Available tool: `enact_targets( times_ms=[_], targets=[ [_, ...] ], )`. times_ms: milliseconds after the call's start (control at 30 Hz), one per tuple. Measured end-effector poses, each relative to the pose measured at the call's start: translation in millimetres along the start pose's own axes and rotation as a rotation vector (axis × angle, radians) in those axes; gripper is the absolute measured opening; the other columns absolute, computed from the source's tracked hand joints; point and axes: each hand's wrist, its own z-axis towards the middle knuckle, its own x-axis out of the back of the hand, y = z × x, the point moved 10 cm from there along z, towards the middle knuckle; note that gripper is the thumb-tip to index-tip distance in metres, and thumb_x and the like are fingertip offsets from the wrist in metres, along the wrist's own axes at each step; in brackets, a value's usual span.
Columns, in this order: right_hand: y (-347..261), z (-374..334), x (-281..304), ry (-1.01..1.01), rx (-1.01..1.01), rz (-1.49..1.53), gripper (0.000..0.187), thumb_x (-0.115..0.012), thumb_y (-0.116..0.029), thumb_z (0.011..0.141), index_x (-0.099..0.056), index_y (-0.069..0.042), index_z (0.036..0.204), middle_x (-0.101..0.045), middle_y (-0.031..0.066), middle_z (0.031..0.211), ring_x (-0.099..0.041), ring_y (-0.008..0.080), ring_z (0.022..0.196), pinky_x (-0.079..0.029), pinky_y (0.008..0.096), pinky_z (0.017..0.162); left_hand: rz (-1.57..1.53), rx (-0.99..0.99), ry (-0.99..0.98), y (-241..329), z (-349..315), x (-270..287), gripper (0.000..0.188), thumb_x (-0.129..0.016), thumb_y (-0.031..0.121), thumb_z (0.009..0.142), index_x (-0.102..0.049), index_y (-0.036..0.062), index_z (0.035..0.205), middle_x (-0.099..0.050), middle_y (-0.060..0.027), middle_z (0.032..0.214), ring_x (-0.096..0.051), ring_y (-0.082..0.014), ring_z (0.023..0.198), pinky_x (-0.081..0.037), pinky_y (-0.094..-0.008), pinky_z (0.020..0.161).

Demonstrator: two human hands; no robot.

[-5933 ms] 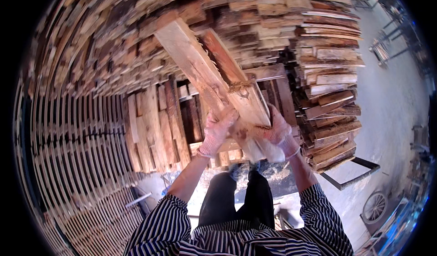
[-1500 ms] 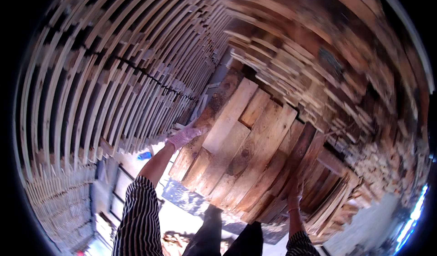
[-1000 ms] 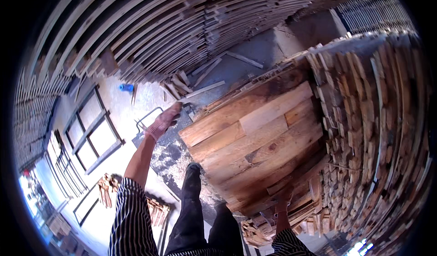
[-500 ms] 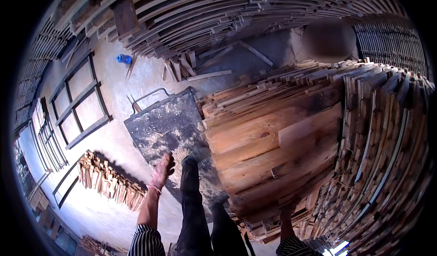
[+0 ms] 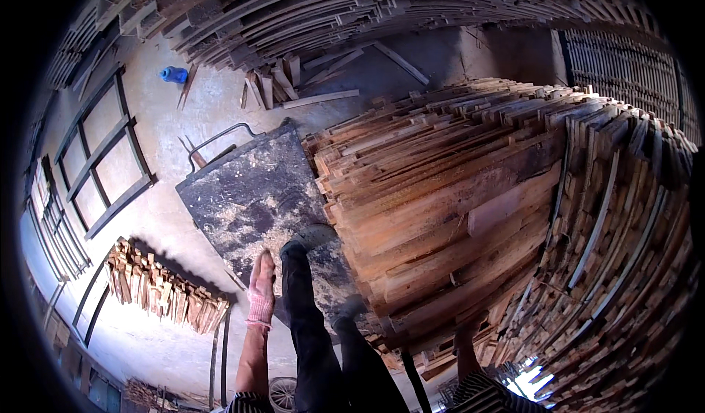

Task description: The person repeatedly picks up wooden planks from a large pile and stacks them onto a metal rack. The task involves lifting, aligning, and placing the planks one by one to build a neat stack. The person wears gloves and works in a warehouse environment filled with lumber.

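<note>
My left hand (image 5: 261,292), in a pinkish knitted glove, hangs beside my left leg with its fingers stretched out and nothing visible in them. Below it lies a dark flat platform (image 5: 228,200) with a bent metal handle, scattered with sawdust and wood chips. My shoes are on this platform. Low on the right, my right hand (image 5: 466,336) is in shadow against the near edge of a large stack of brown boards (image 5: 433,229). Its fingers are too dark to make out, and whether it grips a board does not show.
Tall piles of wooden strips stand at the right (image 5: 609,214) and along the far side (image 5: 316,16). On the floor at left are a bundle of short wood pieces (image 5: 165,284), a dark metal frame (image 5: 110,159) and a blue bottle (image 5: 173,75). Loose sticks (image 5: 323,98) lie beyond the platform.
The view has shifted, so the floor items sit further left. My left hand's fingers, curled before, are now straight. A blurred round patch at the upper right has gone.
</note>
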Motion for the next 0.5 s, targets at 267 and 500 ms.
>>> enact_targets(
  times_ms=[267, 500],
  targets=[
    [11, -10, -13, -0.063, -0.07, 0.157, 0.084, -0.033, -0.069, 0.102, -0.028, -0.008, 0.161, -0.039, 0.0103, 0.159, -0.037, 0.0281, 0.145, -0.027, 0.0392, 0.121, 0.368, -0.822, -0.604, 331, -77, -326, 0.071, -0.063, 0.041, 0.1, -0.042, -0.0038, 0.151, -0.055, -0.0243, 0.145, -0.054, -0.0318, 0.135, -0.04, -0.039, 0.112],
    [11, 18, -12, -0.081, -0.072, 0.172, 0.069, -0.033, -0.056, 0.108, -0.032, -0.009, 0.159, -0.042, 0.0129, 0.157, -0.04, 0.0272, 0.143, -0.033, 0.0374, 0.118, 1.016, -0.615, -0.764, 275, -56, -507, 0.104, -0.068, 0.069, 0.083, -0.038, -0.0006, 0.154, -0.065, -0.0276, 0.129, -0.063, -0.0393, 0.122, -0.048, -0.0427, 0.103]
  ],
)
